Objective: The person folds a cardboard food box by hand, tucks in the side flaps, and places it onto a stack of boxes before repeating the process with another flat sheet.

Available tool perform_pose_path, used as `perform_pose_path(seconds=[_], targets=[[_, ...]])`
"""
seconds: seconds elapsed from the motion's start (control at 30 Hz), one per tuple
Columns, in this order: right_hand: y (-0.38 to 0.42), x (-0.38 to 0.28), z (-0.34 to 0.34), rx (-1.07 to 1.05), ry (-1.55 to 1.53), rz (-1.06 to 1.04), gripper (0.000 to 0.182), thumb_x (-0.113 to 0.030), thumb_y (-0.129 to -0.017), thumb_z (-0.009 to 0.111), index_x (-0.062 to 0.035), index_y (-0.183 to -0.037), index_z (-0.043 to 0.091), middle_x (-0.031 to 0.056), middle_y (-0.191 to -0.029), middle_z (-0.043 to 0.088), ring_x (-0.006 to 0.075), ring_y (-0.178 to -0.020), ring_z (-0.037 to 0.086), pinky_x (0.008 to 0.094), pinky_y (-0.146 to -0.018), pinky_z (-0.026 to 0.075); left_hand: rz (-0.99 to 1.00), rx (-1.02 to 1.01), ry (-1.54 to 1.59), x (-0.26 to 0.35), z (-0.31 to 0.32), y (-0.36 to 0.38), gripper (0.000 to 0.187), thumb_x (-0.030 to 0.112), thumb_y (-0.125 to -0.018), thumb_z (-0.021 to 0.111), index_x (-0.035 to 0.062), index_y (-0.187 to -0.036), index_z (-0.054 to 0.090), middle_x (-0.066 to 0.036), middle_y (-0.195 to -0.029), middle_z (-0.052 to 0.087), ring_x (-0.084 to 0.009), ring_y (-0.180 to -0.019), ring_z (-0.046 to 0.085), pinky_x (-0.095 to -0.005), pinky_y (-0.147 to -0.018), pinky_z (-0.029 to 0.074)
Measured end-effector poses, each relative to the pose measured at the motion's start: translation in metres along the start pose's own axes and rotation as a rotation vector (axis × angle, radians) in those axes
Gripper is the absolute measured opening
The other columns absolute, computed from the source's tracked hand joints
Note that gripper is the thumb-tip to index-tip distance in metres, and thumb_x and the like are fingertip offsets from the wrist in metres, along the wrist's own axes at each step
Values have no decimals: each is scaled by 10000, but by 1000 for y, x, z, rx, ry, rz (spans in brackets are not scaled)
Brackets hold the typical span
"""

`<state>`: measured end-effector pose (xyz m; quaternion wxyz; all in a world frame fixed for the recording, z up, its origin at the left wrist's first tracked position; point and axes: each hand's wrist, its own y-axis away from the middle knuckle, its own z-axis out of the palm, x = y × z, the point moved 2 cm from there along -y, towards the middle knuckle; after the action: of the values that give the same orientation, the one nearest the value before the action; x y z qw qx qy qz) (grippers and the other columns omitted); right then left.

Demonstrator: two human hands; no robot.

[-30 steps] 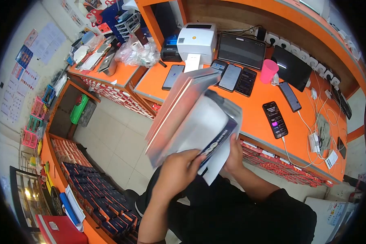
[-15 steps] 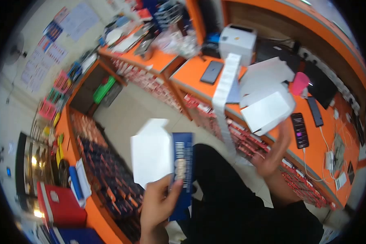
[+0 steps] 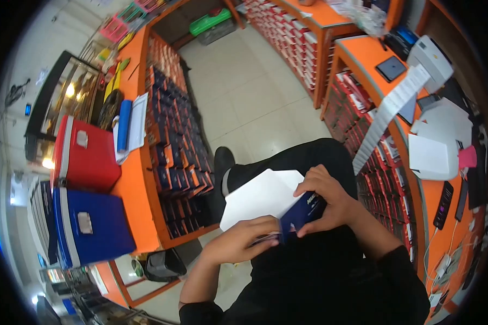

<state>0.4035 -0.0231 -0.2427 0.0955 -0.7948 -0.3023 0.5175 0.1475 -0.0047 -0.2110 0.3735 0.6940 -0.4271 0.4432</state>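
A blue-and-white folded card carton [image 3: 263, 196] is held over my lap, its plain white side and flap facing up on the left. Its narrow blue printed panel lies between my hands. My left hand [image 3: 243, 241] is closed on the near end of the blue panel. My right hand [image 3: 333, 201] grips the other end, thumb below and fingers over the top edge. Part of the carton is hidden behind my fingers.
To the right, a white label printer [image 3: 431, 59] trails a long strip of labels [image 3: 386, 111] over the edge of an orange desk. Phones and a white tray-like packet [image 3: 434, 154] lie there. Shelves of small dark boxes [image 3: 176, 130], a red case [image 3: 89, 154] and a blue case [image 3: 95, 225] are at left.
My right hand has come from beside the desk to the carton and taken hold of it. The carton has turned from upright to slanted. The view has swung left and down.
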Motion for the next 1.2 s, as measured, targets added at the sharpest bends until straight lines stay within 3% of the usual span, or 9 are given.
perform_pose_path(seconds=[0.17,0.27,0.33,0.47,0.57,0.77,0.9,0.97,1.2], targets=[[-20,-14,42,-39,-79,57,273,-264,-906,762,-71,-1066,656,88,-919,608,273,-874,577,405,-875,376,-277,138,80,-57,0,17,171,151,-960,734,-13,-931,695,-41,-835,654,-111,-869,658,-317,-748,523],[-12,-23,51,-31,-184,185,202,-220,-923,738,-75,-1045,669,87,-908,609,271,-873,582,399,-853,384,-408,77,752,-93,26,30,205,187,-1001,698,-17,-993,715,1,-881,676,-68,-851,643,-268,-699,541],[-4,-20,52,-19,-179,130,163,-201,-928,728,-82,-1028,680,78,-910,616,268,-878,587,390,-840,394,-353,45,863,-112,43,29,241,204,-1032,658,-18,-1107,715,11,-944,690,-61,-857,644,-227,-693,551],[12,-25,67,-169,-243,18,174,-242,-916,758,-128,-1043,725,47,-959,657,225,-887,596,389,-831,395,-363,3,750,-105,71,10,223,66,-1000,623,-10,-1200,682,-14,-1001,696,-63,-883,638,-235,-735,549],[23,-32,66,-387,92,100,178,-247,-920,721,-122,-1046,705,57,-1017,589,228,-940,555,403,-817,423,-432,36,611,-91,72,1,209,64,-1009,607,-27,-1184,676,-24,-986,688,-84,-870,630,-260,-730,545],[45,-25,55,-11,422,275,165,-139,-853,731,-40,-967,665,87,-952,536,263,-886,537,375,-779,462,-600,286,629,-72,75,-1,198,103,-1067,554,-38,-1151,666,-47,-950,686,-86,-824,640,-261,-727,592],[48,-21,49,108,352,222,149,-106,-865,731,-42,-989,677,80,-951,523,274,-890,532,382,-785,467,-577,382,573,-55,68,-6,181,66,-1055,565,-51,-1154,660,-53,-919,698,-85,-794,640,-256,-680,579],[53,-9,56,-27,11,227,139,-176,-913,680,-46,-959,664,103,-976,531,298,-958,516,403,-831,441,-561,376,509,-51,69,-8,175,59,-1050,568,-54,-1133,671,-60,-917,705,-87,-787,642,-255,-682,579],[55,-3,49,-74,-17,264,206,-208,-958,673,-64,-1104,670,107,-989,562,308,-944,546,450,-863,434,-545,577,191,-32,57,-12,167,36,-1022,575,-50,-1005,718,-87,-910,731,-139,-782,664,-323,-709,567]])
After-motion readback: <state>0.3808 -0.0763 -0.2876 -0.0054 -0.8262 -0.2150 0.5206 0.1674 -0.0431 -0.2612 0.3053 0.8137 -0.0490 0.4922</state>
